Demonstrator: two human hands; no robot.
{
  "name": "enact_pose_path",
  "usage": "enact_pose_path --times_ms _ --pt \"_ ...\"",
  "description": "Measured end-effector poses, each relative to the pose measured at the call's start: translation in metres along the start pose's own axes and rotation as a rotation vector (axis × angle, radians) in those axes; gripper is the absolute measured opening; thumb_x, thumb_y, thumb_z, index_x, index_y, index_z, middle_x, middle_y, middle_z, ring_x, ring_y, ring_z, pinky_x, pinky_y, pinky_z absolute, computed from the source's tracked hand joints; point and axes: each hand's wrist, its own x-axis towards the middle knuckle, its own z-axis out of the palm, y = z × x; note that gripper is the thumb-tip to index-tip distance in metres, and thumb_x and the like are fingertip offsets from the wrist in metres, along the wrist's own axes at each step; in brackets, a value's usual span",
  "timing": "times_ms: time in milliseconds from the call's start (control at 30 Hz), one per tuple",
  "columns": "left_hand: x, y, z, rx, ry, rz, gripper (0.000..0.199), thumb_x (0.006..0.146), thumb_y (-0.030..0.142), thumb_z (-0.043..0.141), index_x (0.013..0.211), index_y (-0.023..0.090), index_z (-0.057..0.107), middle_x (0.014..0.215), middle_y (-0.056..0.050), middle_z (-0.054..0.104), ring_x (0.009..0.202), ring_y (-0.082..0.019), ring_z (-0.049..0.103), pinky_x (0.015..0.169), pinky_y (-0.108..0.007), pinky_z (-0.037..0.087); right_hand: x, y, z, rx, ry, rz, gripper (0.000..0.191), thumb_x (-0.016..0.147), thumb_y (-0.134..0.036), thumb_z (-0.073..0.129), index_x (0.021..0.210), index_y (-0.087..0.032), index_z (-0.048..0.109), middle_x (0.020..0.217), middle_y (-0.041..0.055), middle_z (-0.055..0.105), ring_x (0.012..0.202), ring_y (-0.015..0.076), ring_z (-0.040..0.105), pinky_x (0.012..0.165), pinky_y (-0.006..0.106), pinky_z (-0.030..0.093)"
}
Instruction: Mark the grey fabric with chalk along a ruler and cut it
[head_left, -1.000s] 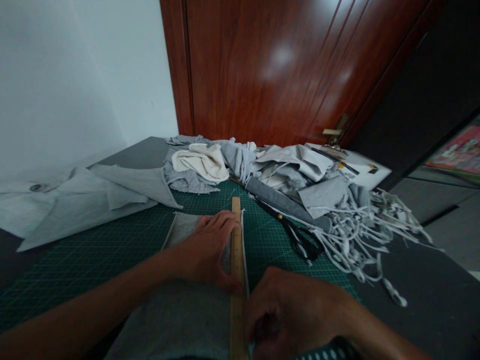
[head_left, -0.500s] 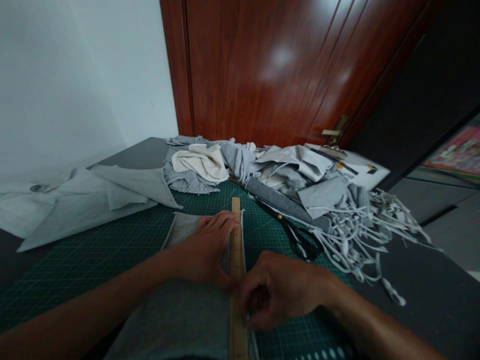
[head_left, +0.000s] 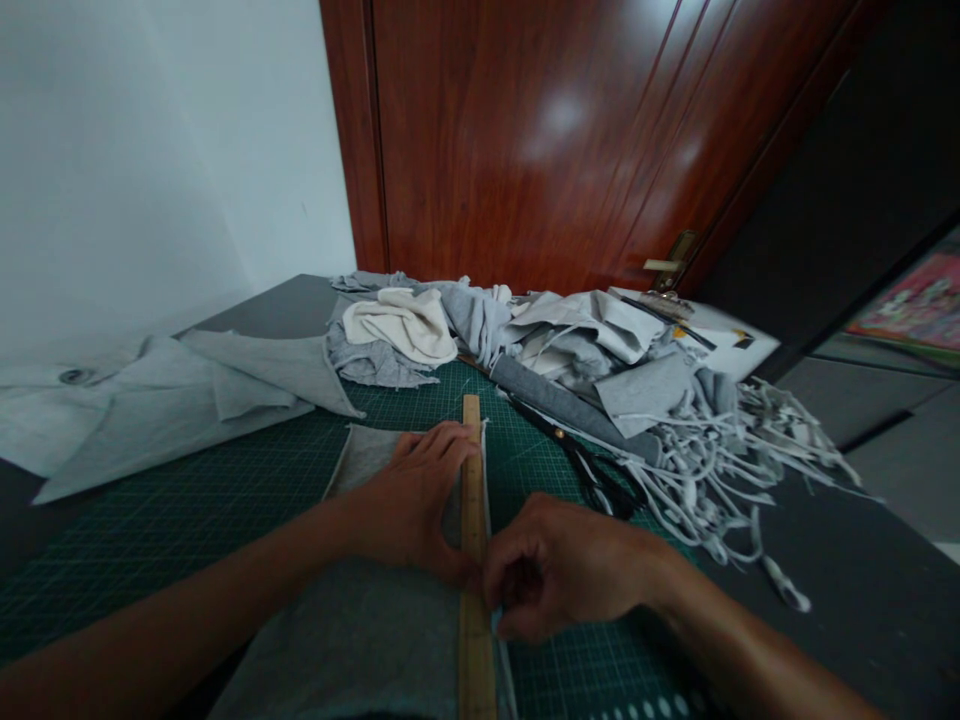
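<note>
Worktop [head_left: 840,580]: near edge cut off. Green mat [head_left: 187,500] on it, partly under grey cloth [head_left: 360,640], whose near end is out of frame. Ruler [head_left: 472,500] lies along cloth's right side, near end cut off. Left hand [head_left: 424,500], fingers spread, presses ruler and cloth. Right hand [head_left: 562,570], fingers curled closed beside ruler, pinches small bluish thing [head_left: 496,618], mostly hidden, kind unclear. No container seen.

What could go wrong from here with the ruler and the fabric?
The ruler might pivot on the fabric: the left hand steadies its far part, while no hand shows on its near end. The right hand, pinching a small blue thing at the ruler's edge, could bump the left hand's thumb, which is very close.
</note>
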Motion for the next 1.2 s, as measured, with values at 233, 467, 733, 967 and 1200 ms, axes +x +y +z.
enact_pose_path --times_ms 233,467,733,967,1200 --pt "0.000 0.000 -0.001 -0.020 0.040 0.020 0.094 0.055 0.073 0.089 0.127 0.024 0.055 0.149 -0.019 0.055 0.141 -0.046 0.048 0.116 -0.061 0.039 0.005 0.002 -0.004 -0.004 0.056 -0.001 0.012 0.078 -0.017 0.084 0.090 -0.017 0.083 0.072 -0.0045 0.071 0.061 0.0102 0.060 0.059 0.018 0.046" --pt "0.000 -0.001 0.000 -0.004 0.029 0.016 0.098 0.052 0.077 0.090 0.126 0.023 0.055 0.149 -0.021 0.055 0.144 -0.048 0.046 0.116 -0.065 0.038 0.006 0.005 -0.009 0.004 0.213 0.013 0.010 0.079 -0.017 0.080 0.088 -0.015 0.081 0.071 -0.0042 0.068 0.061 0.0105 0.057 0.057 0.019 0.043" --pt "-0.001 0.000 -0.001 -0.020 0.024 0.015 0.100 0.055 0.078 0.090 0.130 0.023 0.054 0.151 -0.020 0.054 0.145 -0.048 0.046 0.117 -0.064 0.037 0.006 0.006 -0.007 -0.038 0.247 -0.009 0.009 0.084 -0.016 0.084 0.091 -0.017 0.079 0.073 -0.0044 0.066 0.062 0.0113 0.056 0.057 0.020 0.042" --pt "0.000 -0.002 0.001 -0.016 0.008 -0.009 0.104 0.053 0.079 0.090 0.133 0.024 0.052 0.154 -0.020 0.052 0.148 -0.048 0.044 0.120 -0.064 0.034 0.004 0.006 -0.012 -0.062 0.168 -0.115 0.022 0.081 -0.014 0.093 0.097 -0.019 0.078 0.112 0.0015 0.065 0.078 0.0115 0.062 0.069 0.023 0.051" --pt "-0.001 0.000 0.000 -0.016 0.014 0.000 0.104 0.054 0.077 0.090 0.133 0.023 0.051 0.152 -0.020 0.052 0.146 -0.048 0.045 0.117 -0.063 0.035 0.002 0.006 -0.019 -0.157 0.156 -0.171 0.031 0.081 -0.011 0.091 0.107 -0.019 0.078 0.099 -0.0003 0.068 0.081 0.0147 0.061 0.072 0.024 0.050"
